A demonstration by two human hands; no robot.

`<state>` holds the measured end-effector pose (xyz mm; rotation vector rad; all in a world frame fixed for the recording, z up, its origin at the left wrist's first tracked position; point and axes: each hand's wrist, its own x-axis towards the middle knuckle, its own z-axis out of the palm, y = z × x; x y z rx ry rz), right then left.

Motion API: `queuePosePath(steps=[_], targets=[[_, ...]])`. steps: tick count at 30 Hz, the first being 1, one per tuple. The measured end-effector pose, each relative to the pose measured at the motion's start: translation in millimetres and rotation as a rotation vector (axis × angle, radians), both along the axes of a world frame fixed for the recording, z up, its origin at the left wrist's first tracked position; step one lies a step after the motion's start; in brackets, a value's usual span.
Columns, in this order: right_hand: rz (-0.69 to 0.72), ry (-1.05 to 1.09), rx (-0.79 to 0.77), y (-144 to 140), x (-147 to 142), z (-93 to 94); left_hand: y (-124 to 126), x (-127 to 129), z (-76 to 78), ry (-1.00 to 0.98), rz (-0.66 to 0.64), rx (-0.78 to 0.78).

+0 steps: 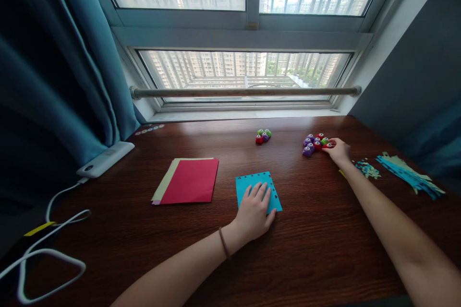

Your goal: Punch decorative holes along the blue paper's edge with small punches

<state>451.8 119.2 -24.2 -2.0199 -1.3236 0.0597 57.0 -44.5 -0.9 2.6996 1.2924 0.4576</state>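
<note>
My left hand (pixel 255 208) lies flat, its fingers spread, on a square of blue paper (pixel 247 181). Small dark holes run along the paper's top and right edges. Off to the right, my right hand (pixel 338 151) pinches a red mini paper punch (pixel 328 145) between thumb and fingers, at the edge of a cluster of similar punches (pixel 309 143) in purple, red and green. These are small and round, with a pale spot on top. A smaller group of punches (pixel 265 136) stands farther left.
Red and pale green paper sheets (pixel 190 180) are stacked at the left. Beyond my right forearm lie punched paper bits (pixel 368 169) and blue and green strips (pixel 410 175). A white device (pixel 106 159) with a white cable (pixel 54 252) rests by the curtain (pixel 72 72).
</note>
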Motion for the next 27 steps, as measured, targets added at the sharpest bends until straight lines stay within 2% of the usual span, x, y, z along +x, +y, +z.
queuePosePath(steps=[9,15,20,27], targets=[[-0.015,-0.274,-0.046,-11.1,-23.9,5.7,0.2,-0.3,-0.8,0.002,0.000,-0.007],[-0.031,-0.377,0.060,-18.1,-64.2,24.0,0.6,-1.0,-1.4,-0.002,-0.010,-0.016],[0.170,-0.389,0.103,-10.0,-122.3,38.0,0.6,-1.2,-0.4,-0.001,-0.009,-0.025],[0.547,-0.355,0.076,18.4,-210.3,35.2,0.1,-1.5,0.3,-0.001,-0.005,-0.035]])
